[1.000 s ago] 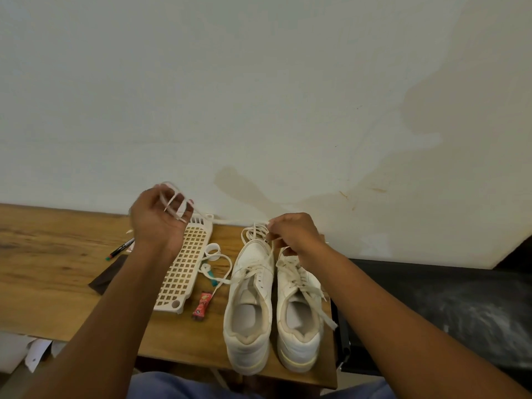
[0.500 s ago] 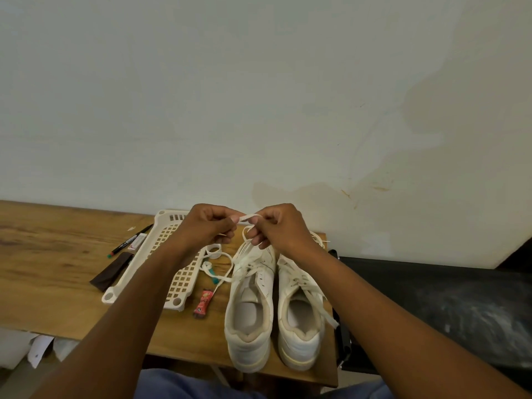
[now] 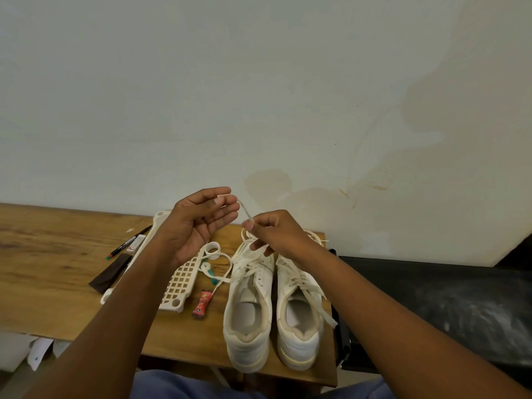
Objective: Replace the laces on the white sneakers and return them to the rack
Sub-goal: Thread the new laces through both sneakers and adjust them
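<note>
Left hand point(image 3: 201, 218) opened, lace point(image 3: 244, 210) now right-held.

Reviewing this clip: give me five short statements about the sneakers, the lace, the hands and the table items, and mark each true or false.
1. Both white sneakers stand side by side on the wooden table. True.
2. The right hand pinches a lace end above the shoes. True.
3. The left hand grips the left sneaker's heel. False: it is raised above the table, fingers loosely extended near the lace.
4. The lattice rack lies right of the sneakers. False: it lies to their left.
5. A red packet lies between rack and sneakers. True.
</note>
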Action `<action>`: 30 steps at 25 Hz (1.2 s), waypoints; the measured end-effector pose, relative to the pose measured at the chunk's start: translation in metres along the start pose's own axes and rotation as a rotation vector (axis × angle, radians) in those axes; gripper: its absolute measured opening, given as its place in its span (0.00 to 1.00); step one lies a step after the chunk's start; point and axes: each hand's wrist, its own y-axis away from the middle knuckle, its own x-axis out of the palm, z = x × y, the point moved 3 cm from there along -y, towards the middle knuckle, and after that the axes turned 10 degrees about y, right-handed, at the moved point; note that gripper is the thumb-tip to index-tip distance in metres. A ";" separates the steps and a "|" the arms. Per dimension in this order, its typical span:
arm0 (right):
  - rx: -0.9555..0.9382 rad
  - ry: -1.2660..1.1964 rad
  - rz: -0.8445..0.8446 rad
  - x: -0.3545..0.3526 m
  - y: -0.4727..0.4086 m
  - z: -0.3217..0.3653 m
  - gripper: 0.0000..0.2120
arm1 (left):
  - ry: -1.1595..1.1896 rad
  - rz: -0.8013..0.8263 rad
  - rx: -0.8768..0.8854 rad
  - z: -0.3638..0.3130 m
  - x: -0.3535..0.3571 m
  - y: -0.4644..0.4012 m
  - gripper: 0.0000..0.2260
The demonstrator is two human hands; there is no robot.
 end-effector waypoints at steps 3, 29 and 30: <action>0.009 0.426 -0.111 -0.007 0.000 -0.002 0.28 | -0.082 -0.022 0.033 -0.001 -0.006 -0.003 0.05; 0.522 0.145 0.447 0.003 0.011 -0.026 0.13 | -1.345 0.289 -0.326 0.057 0.004 -0.006 0.04; 0.524 0.143 0.443 0.003 0.011 -0.026 0.13 | -1.365 0.276 -0.315 0.059 0.002 -0.007 0.03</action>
